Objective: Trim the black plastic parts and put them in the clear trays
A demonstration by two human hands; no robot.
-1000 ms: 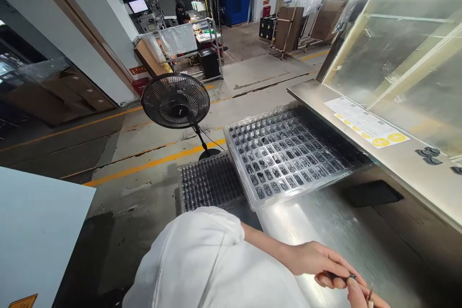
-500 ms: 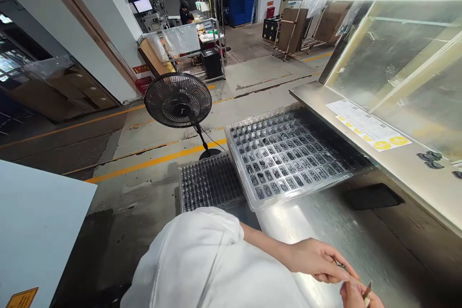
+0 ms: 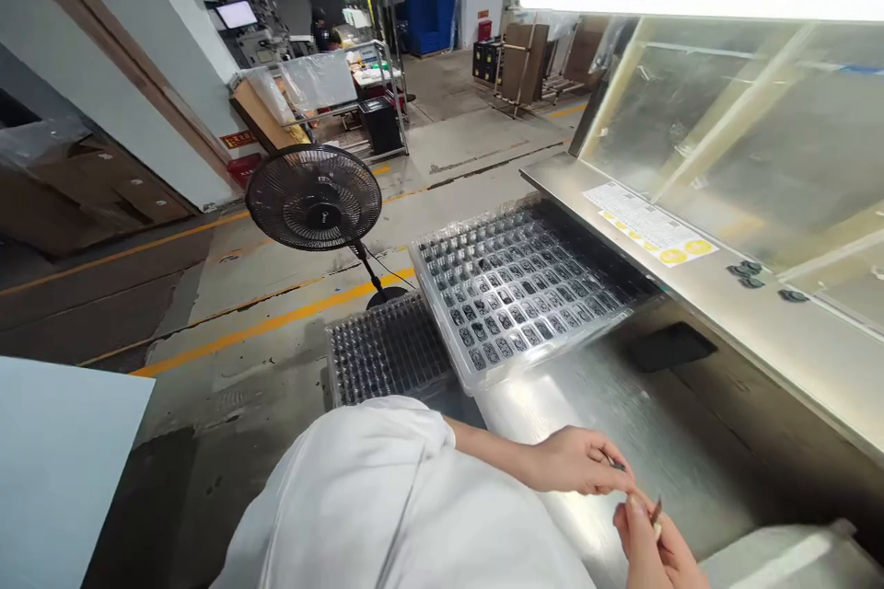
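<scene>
My left hand (image 3: 580,462) is closed over the metal bench, its fingers bent around a small dark piece (image 3: 617,467) that shows only in part. Against its fingertips rests my right hand (image 3: 653,548), thumb and fingers pinched together. From the right hand sticks up a small pointed tool (image 3: 657,513) with a brownish tip and a pale lower part; its exact kind cannot be made out. Beyond the hands lies a clear plastic tray (image 3: 476,377) with rows of pockets, many holding small dark parts.
A second pocketed tray (image 3: 338,386) sits lower left, near a black standing fan (image 3: 314,198). On the right, a lit shelf (image 3: 573,175) carries a label sheet (image 3: 649,223) and several dark parts (image 3: 746,272). A dark flat pad (image 3: 673,348) lies beneath it. Clear plastic (image 3: 787,561) shows bottom right.
The view has turned to the right, so the surroundings appear shifted left. Both hands stay together with the same small piece and tool. Clear plastic has come into view at the bottom right.
</scene>
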